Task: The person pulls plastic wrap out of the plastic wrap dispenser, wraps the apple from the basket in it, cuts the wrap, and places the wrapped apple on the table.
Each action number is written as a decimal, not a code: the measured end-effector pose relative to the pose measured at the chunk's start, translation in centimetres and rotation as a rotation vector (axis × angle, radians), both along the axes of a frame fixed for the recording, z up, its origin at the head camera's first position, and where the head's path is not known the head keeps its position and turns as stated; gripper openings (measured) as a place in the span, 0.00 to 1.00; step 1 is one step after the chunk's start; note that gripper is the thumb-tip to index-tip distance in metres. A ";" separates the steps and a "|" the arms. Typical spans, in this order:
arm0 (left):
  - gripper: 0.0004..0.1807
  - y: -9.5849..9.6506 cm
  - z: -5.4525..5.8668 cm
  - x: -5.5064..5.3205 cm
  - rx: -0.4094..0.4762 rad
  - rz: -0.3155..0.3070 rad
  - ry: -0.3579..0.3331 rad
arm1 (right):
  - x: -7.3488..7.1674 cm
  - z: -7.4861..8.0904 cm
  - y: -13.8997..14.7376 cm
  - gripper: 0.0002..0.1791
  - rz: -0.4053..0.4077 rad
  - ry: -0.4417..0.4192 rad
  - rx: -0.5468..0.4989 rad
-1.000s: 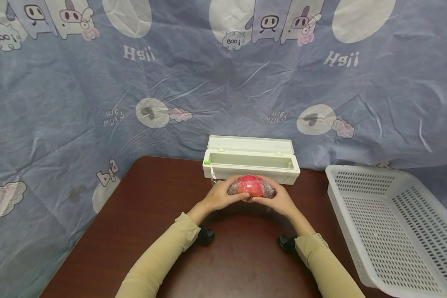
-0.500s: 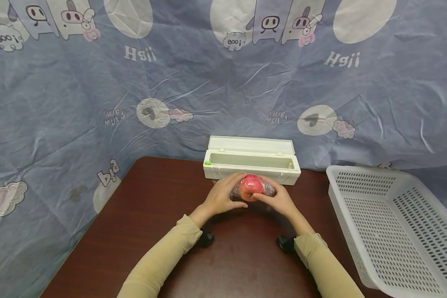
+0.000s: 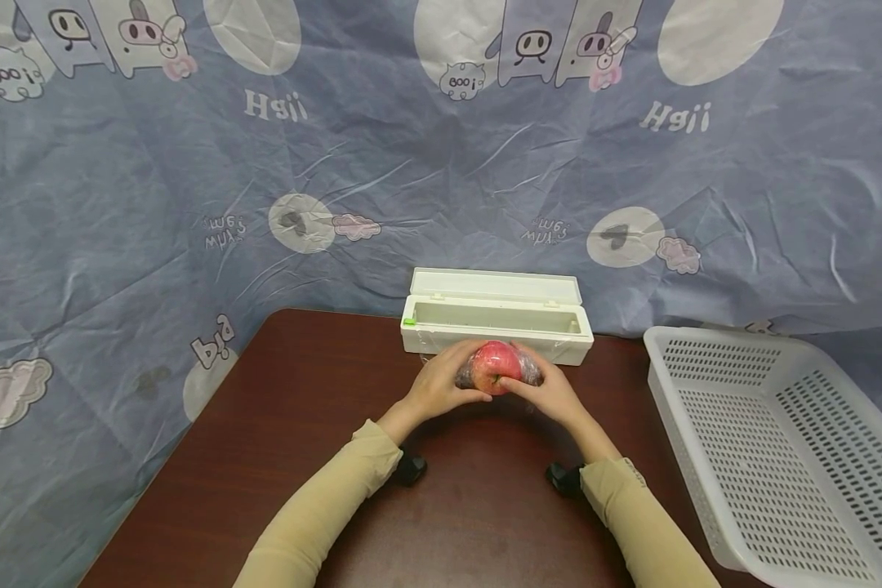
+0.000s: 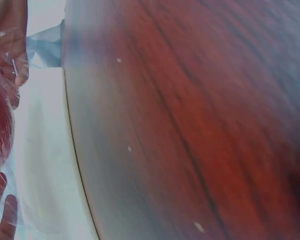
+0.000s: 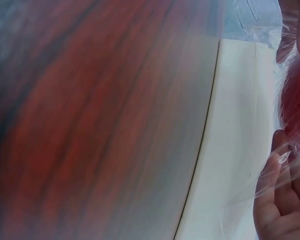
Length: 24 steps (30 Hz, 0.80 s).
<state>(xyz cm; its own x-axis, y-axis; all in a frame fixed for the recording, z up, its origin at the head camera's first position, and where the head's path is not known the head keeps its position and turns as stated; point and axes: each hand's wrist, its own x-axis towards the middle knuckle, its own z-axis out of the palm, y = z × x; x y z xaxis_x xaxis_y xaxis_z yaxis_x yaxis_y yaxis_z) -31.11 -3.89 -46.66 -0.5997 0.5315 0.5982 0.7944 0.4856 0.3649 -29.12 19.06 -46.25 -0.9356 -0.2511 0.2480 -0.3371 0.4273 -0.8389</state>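
Observation:
Both hands hold a red apple (image 3: 494,359) in front of the white box, its stem end turned toward the head camera. Clear plastic wrap (image 3: 532,370) covers it and bunches at its sides. My left hand (image 3: 435,387) grips from the left, thumb along the lower front. The right hand (image 3: 554,394) grips the other side, its thumb pressing near the stem. In the left wrist view the apple (image 4: 0,132) shows only at the left border. Loose film (image 5: 284,156) stretches over fingers in the right wrist view. The far-side fingers are mostly hidden in the head view.
Behind the hands stands a long white box (image 3: 500,339) with its lid up and a green piece at its left end. A white perforated basket (image 3: 679,425) sits at the right on the brown table (image 3: 323,376). A patterned cloth (image 3: 382,147) hangs behind.
The apple has turned so its stem end shows. My left thumb came away from it and has moved back in close. The foil-like strip at the box's left front no longer shows.

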 end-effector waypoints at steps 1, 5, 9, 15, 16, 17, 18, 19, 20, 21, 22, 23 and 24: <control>0.47 0.0 0.0 0.0 0.007 -0.002 -0.018 | -0.1 -0.2 0.0 0.41 -0.002 0.005 0.004; 0.47 0.0 0.0 -0.1 0.021 0.019 -0.096 | -0.3 -0.5 0.1 0.47 0.020 0.028 -0.002; 0.48 0.0 0.0 -0.1 0.018 0.062 -0.156 | -0.2 -0.5 0.0 0.50 0.046 0.050 0.003; 0.47 0.1 0.1 -0.2 0.044 0.086 -0.233 | 0.5 1.0 -0.5 0.49 0.093 0.115 -0.009; 0.47 0.2 0.1 -0.2 0.048 0.087 -0.243 | 0.7 1.3 -0.7 0.49 0.101 0.124 -0.018; 0.46 0.2 0.1 -0.3 0.050 0.089 -0.251 | 0.8 1.6 -0.8 0.49 0.107 0.126 -0.029; 0.46 0.2 0.1 -0.3 0.050 0.093 -0.258 | 0.9 1.9 -0.9 0.49 0.105 0.118 -0.041; 0.46 0.2 0.0 -0.4 0.050 0.094 -0.266 | 0.9 1.8 -1.0 0.49 0.106 0.114 -0.044; 0.46 0.2 0.0 -0.4 0.052 0.094 -0.275 | 0.7 1.6 -0.9 0.49 0.102 0.111 -0.038; 0.46 0.2 0.1 -0.4 0.053 0.095 -0.282 | 0.5 1.3 -0.8 0.50 0.090 0.105 -0.023; 0.46 0.2 0.1 -0.5 0.051 0.097 -0.290 | 0.2 1.0 -0.7 0.50 0.077 0.099 -0.010; 0.46 0.2 0.1 -0.6 0.052 0.098 -0.298 | -0.1 0.6 -0.7 0.50 0.063 0.093 0.006; 0.46 0.2 0.1 -0.6 0.051 0.099 -0.306 | -0.5 0.3 -0.6 0.51 0.050 0.086 0.019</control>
